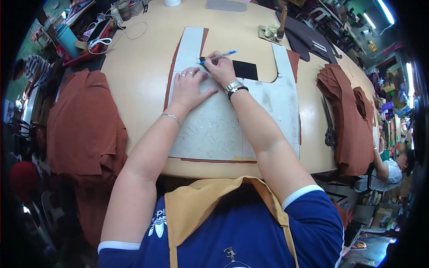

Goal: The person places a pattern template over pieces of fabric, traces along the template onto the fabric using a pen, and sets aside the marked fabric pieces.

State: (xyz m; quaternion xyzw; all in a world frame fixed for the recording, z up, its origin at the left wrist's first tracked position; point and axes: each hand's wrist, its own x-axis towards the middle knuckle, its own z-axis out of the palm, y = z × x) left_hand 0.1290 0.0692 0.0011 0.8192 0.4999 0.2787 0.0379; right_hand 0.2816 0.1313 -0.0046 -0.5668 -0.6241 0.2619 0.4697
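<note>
Holding pen (227,54) — right hand (221,70) (curled)

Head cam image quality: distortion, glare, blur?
Head view: strong fisheye, the table edge bowing and the corners black; head view: glare at upper right from a ceiling light; head view: left hand, right hand and pen fairly crisp, handwriting on the pale template faint.

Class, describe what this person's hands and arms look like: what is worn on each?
Neither hand is gloved. The left hand has rings on its fingers and a thin silver bracelet at the wrist. Behind the right hand sit a silver watch and a black bracelet. The short sleeves are blue with white trim.
</note>
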